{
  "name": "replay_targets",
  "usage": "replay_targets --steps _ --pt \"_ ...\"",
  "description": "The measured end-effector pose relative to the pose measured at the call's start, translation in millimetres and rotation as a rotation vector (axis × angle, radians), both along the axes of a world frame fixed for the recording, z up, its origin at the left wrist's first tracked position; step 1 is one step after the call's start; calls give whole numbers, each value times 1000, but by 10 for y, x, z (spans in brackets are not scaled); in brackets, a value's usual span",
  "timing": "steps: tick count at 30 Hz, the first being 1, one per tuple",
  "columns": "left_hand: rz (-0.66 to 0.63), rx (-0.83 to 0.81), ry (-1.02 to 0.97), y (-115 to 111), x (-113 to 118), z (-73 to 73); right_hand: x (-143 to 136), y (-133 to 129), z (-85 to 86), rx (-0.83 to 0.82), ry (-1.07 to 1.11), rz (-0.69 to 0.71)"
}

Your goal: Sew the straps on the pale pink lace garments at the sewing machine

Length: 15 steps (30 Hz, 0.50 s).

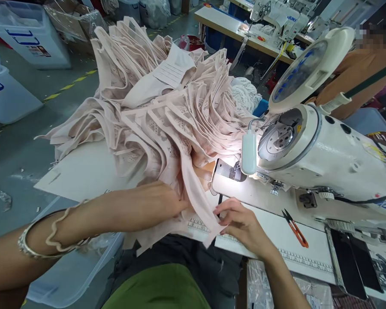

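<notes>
We see the strip (196,193) between the left hand (163,200), whose grip cloth hides, and the nearer right hand (239,221), pinching its near end, the long axis slanting to the pile (196,107) beyond both.

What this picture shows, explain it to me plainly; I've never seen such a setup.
There is no robot here, just a person's two bare hands. The single picture comes from a camera worn on the head, looking forward and down. The big white thing at right is a sewing machine, with a small lamp by its head. A heap of pale pink cloth lies left of it. The right hand has its fingertips on the edge of a hanging strip; the left hand is against the cloth, its grip partly hidden. Orange snips lie on the table.
</notes>
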<state>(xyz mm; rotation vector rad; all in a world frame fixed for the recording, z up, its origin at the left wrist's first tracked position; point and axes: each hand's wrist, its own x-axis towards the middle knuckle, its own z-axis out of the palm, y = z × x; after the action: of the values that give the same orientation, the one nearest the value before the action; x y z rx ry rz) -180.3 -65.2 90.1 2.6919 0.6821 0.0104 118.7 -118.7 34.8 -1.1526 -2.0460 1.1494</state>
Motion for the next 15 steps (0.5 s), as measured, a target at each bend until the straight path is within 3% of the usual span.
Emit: replay_targets --steps 3,6,8,11,13,15 --pt "-119 -22 2 124 282 -65 104 87 31 -410 62 -263" --pt "-183 248 -179 193 647 -295 57 134 43 -573 -64 -441" --pt "-177 430 -181 177 830 -462 50 166 58 -433 -255 -507" --pt "-26 577 -47 112 945 -613 225 268 86 -57 -674 -681" --pt "8 600 51 92 954 -623 453 377 85 108 -958 -825" --pt "-22 605 92 112 967 -579 689 493 55 215 -1075 -829"
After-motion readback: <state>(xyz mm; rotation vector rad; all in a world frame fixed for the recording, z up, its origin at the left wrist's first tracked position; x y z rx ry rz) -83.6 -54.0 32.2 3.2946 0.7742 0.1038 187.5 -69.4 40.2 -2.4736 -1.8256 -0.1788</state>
